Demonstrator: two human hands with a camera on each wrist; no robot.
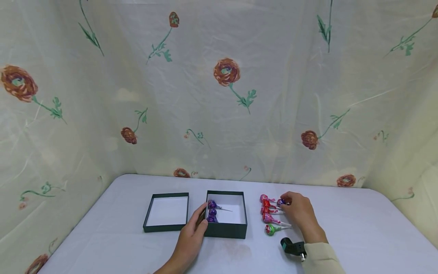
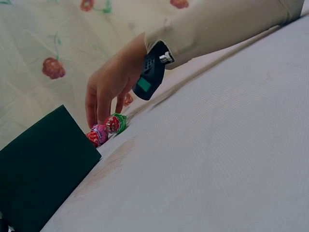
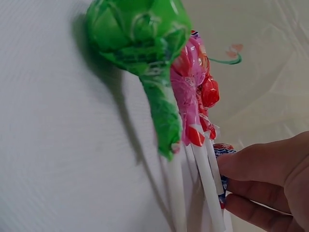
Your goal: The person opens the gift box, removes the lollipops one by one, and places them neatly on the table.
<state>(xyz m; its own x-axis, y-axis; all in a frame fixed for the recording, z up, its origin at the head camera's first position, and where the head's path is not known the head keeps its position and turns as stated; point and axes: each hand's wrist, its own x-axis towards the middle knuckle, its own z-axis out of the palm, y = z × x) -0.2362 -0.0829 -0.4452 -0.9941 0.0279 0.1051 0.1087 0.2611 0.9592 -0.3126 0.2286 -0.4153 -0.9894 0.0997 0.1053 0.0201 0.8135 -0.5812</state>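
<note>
The blue lollipop [image 1: 281, 202] lies pinched in the right hand [image 1: 301, 211].

You get soft, fairly even light in the head view, where the curtain [image 1: 273, 95] beyond the green lollipop [image 1: 270, 229] shows pale streaks of sheen and turns yellower well to the lollipop's right. Your left wrist view is dimmer and greyer: the box [image 2: 43, 164] left of the lollipop sinks to a near-black green, and the printed flowers [image 2: 53, 68] behind the lollipop look soft. In your right wrist view, muted highlights sit on the lollipop, a blurred shadow falls on the tablecloth [image 3: 38, 145] to its left, and the curtain to its right looks out of focus.
</note>
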